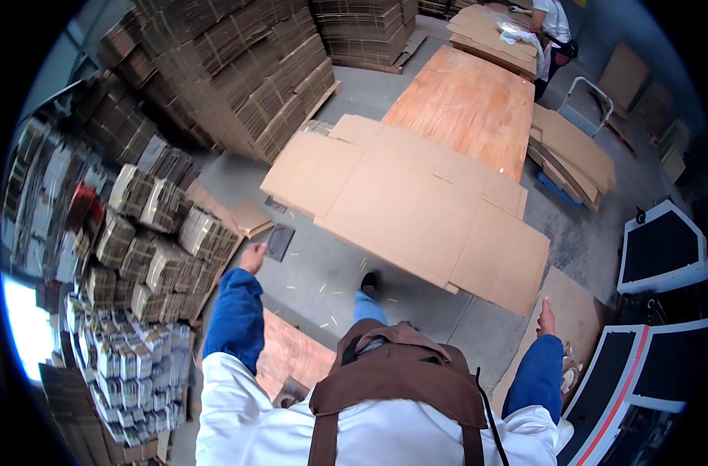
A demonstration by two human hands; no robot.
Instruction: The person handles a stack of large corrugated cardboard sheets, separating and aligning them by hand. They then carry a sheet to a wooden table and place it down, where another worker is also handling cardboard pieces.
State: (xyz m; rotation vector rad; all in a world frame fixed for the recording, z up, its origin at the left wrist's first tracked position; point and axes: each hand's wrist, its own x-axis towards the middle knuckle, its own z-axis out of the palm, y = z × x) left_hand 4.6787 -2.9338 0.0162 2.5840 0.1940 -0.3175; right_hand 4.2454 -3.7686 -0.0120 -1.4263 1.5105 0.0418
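Note:
My left hand [253, 258] is out to the left with its fingers curled in; what they hold, if anything, is hidden. In the picture it lies next to a dark flat piece [281, 242] with a curved line on it, seemingly on the floor. My right hand [546, 317] hangs at the right, its fingers stretched out and nothing visible in it. Ahead of me, a large flat cardboard sheet [400, 202] with cut flaps lies over the near end of a wooden-topped table [470, 101]. Its right corner is nearest to my right hand, and neither hand touches it.
Tied cardboard bundles [163, 206] are stacked along the left, with a tall stack [237, 70] behind. Beyond the table a person [554, 27] stands by more cardboard. Cardboard sheets [575, 147] and a trolley handle [591, 97] are at right, above dark-panelled white machinery [661, 248]. Yellow scraps dot the floor.

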